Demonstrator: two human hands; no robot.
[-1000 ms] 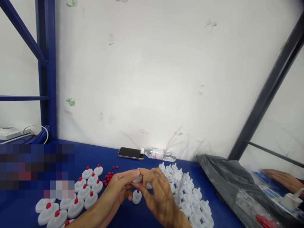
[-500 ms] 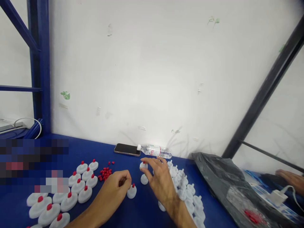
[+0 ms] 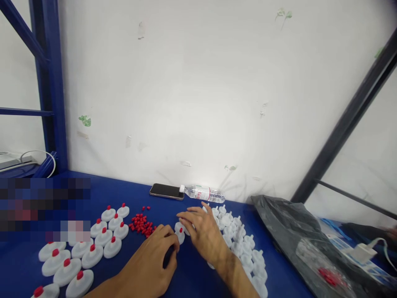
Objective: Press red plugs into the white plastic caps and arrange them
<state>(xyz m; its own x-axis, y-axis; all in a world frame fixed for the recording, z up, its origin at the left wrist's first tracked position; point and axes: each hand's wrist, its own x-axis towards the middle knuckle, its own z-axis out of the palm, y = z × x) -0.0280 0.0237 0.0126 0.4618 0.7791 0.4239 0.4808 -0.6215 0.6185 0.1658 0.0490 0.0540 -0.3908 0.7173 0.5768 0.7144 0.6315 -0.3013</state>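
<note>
My left hand (image 3: 151,258) is loosely curled above the blue table, a gap between thumb and fingers, and nothing shows in it. Just beyond its fingertips stands a white spout lid (image 3: 180,237) with a red tip. My right hand (image 3: 201,231) bends over white lids beside that one, thumb and fingers closed around one that they partly hide. Small red tip caps (image 3: 142,224) lie in a loose pile past my left hand. Rows of red-tipped white lids (image 3: 92,256) stand at left. Bare white spout lids (image 3: 246,260) crowd together right of my right forearm.
A phone (image 3: 166,191) and a clear water bottle (image 3: 203,193) lie by the wall. At right is a grey plastic bag (image 3: 279,223), with a clear bag of red pieces (image 3: 330,276) on it. A white plug (image 3: 361,253) with a cable sits farther right.
My left hand has moved nearer and its thumb and fingers have parted. My right hand has shifted slightly left and down over the lids. The red-tipped lid is now closer to the others.
</note>
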